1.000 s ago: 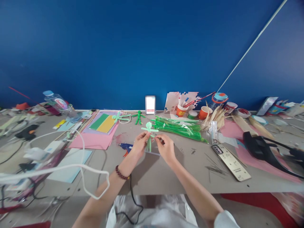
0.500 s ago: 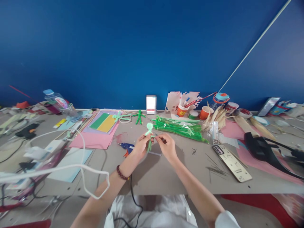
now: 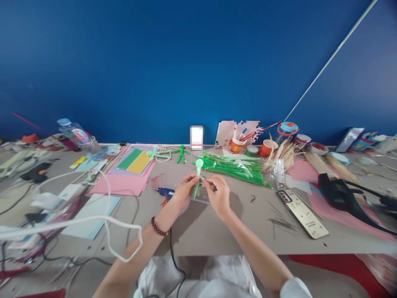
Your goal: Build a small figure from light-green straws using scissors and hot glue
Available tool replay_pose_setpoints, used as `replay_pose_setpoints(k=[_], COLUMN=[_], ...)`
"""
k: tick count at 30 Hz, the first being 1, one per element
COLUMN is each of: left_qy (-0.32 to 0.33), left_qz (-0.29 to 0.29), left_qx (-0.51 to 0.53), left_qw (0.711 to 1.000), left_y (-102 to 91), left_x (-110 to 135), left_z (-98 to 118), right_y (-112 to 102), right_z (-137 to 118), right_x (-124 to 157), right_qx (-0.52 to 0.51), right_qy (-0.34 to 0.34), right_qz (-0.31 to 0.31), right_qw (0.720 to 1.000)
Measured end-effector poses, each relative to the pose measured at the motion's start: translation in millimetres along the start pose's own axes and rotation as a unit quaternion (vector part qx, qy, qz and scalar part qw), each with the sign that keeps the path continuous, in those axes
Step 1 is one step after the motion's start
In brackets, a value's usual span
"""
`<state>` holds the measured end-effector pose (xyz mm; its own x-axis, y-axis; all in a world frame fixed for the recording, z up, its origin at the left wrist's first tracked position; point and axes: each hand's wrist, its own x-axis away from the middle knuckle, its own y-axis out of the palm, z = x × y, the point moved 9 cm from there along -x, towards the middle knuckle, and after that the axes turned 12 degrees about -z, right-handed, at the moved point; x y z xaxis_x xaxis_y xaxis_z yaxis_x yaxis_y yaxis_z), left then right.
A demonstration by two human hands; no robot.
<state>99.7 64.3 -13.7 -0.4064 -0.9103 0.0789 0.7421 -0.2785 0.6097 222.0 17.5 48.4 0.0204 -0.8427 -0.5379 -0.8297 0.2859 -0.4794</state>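
A pale green pipe cleaner figure (image 3: 199, 164) with a round head stands upright between my hands above the table. My left hand (image 3: 185, 192) is closed around its middle, thumb and fingers pinching it, and its green strands hang below the fingers. From the right, my right hand (image 3: 218, 193) pinches a thin pipe cleaner strand at the figure's side; the fingertips hide most of it. Below and left of the hands lies a blue hot glue gun (image 3: 166, 193). Behind them are a darker green pipe cleaner figure (image 3: 181, 154) and another pale green one (image 3: 155, 153).
A bag of green pipe cleaners (image 3: 232, 166) lies behind my right hand. Right of it are a phone (image 3: 302, 214), wire pieces (image 3: 283, 224) and a paper cup (image 3: 238, 145). Coloured sheets (image 3: 124, 184) and a white cable (image 3: 124, 223) lie left. A lit screen (image 3: 196, 138) stands behind.
The pale green figure has shifted slightly right and turned, so its head looks narrower. My right fingers have curled in closer to my left hand.
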Motion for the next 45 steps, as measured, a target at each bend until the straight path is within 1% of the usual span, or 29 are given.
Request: replay_pose_setpoints(k=[4,8,12,15,18,23,26,29,32,35,38,42,45], left_qy=[0.002,0.024,0.026,0.014,-0.003,-0.044,-0.062,-0.078,-0.074,-0.06,-0.036,-0.02,-0.023], left_qz=[-0.005,-0.025,-0.036,-0.03,-0.04,-0.094,-0.115,-0.114,-0.1,-0.086,-0.063,-0.032,-0.012], left_qx=[-0.031,-0.05,-0.037,-0.001,0.038,0.084,0.101,0.113,0.112,0.094,0.055,0.004,-0.01], left_qw=[0.999,0.998,0.998,0.999,0.998,0.991,0.986,0.984,0.986,0.99,0.996,0.999,1.0], left_y=[-1.7,3.3,6.0,3.7,5.2,14.8,17.9,18.0,17.6,17.9,14.1,5.4,-0.3], left_x=[0,0,0,0,0,1,2,2,2,1,1,0,1], left_z=[1,6,5,0,-5,-13,-16,-18,-15,-13,-10,-8,-7], right_y=[1,4,5,4,3,3,5,5,5,4,4,4,5], right_z=[-10,-12,-5,4,12,21,25,25,23,20,13,-1,-9], right_x=[3,3,-1,-5,-9,-12,-11,-10,-9,-8,-7,-4,-1], right_qx=[0.067,0.086,0.043,-0.02,-0.069,-0.107,-0.129,-0.132,-0.127,-0.112,-0.079,0.014,0.077], right_qy=[-0.05,-0.059,-0.025,0.02,0.057,0.082,0.093,0.092,0.09,0.078,0.05,-0.013,-0.057], right_qz=[0.001,-0.019,-0.036,-0.041,-0.048,-0.05,-0.053,-0.046,-0.04,-0.035,-0.036,-0.033,-0.037], right_qw=[0.996,0.994,0.998,0.999,0.995,0.99,0.986,0.986,0.987,0.99,0.995,0.999,0.995])
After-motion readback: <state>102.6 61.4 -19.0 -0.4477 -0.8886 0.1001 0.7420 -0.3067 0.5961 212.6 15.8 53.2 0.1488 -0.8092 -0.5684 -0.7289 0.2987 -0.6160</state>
